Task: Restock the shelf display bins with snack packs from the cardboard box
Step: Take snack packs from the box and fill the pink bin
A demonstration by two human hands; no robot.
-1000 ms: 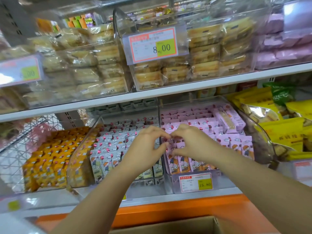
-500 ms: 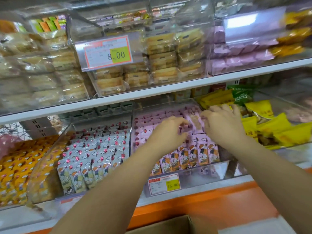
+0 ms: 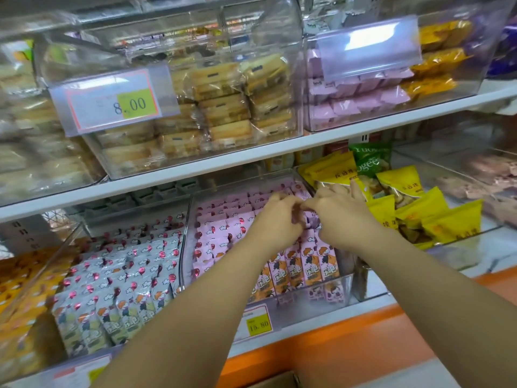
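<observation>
Both hands reach into a clear bin [image 3: 347, 287] on the lower shelf, filled with rows of pink snack packs [image 3: 221, 233]. My left hand [image 3: 275, 219] has its fingers curled down onto packs near the bin's back right. My right hand [image 3: 340, 212] sits beside it, fingers curled, touching the left hand's fingertips over the same packs. What each hand holds is hidden by the fingers. A corner of the cardboard box [image 3: 275, 381] shows at the bottom edge.
A bin of grey-white packs [image 3: 120, 275] sits to the left and orange packs [image 3: 19, 284] beyond it. Yellow and green bags [image 3: 405, 203] lie to the right. The upper shelf [image 3: 251, 158] holds bins of cakes [image 3: 223, 107] and pink packs [image 3: 358, 99]. A 15.80 tag [image 3: 258, 324] hangs in front.
My right hand moved left from the bin's right edge and now meets my left hand; both sit further back in the pink bin. The view shifted right and closer.
</observation>
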